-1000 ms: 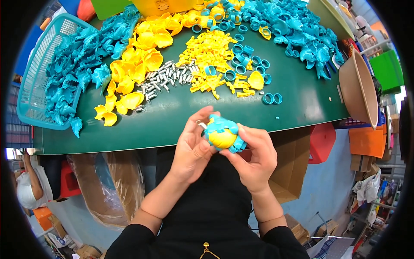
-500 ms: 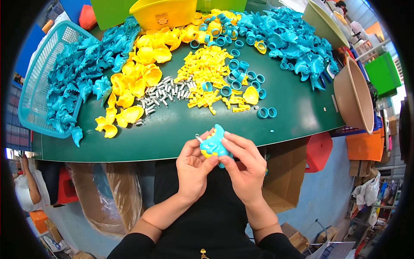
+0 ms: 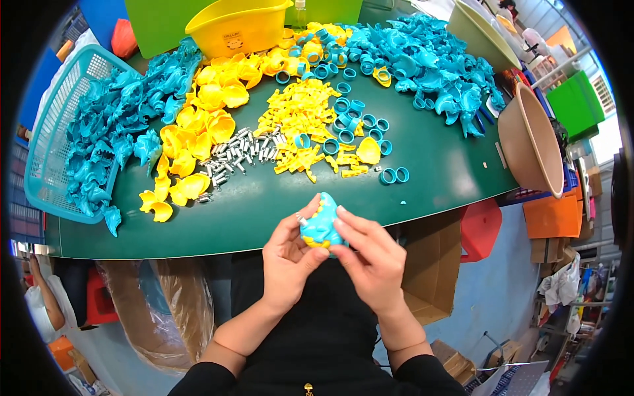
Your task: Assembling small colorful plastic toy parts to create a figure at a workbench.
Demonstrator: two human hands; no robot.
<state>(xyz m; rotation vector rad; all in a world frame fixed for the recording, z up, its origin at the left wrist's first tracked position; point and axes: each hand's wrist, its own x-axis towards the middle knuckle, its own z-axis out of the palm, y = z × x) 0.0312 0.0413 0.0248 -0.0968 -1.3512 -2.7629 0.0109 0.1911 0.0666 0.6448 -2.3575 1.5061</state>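
Between my two hands, just past the table's near edge, is a turquoise and yellow plastic toy figure [image 3: 320, 226]. My left hand [image 3: 285, 259] grips its left side with thumb and fingers, near a small silver metal piece. My right hand [image 3: 374, 261] pinches the toy's right side, fingertips on its upper part and thumb lower down. Across the green table [image 3: 277, 214] lie silver metal cylinders [image 3: 241, 150], small yellow plastic pieces [image 3: 297, 119], yellow shells [image 3: 191, 132] and turquoise rings [image 3: 347, 120]. The toy's underside is hidden by my fingers.
Turquoise shell pieces fill a basket [image 3: 43, 158] on the left and lie heaped [image 3: 449, 66] at the far right. A yellow tub [image 3: 244, 30] stands at the back. Right of the table is a beige basin [image 3: 528, 145]; below it, a red stool [image 3: 481, 228] and cardboard box [image 3: 429, 270].
The toy has turned slightly in my hands and sits more upright, its pointed end tipped left. Both hands keep hold of it. The view has shifted a little.
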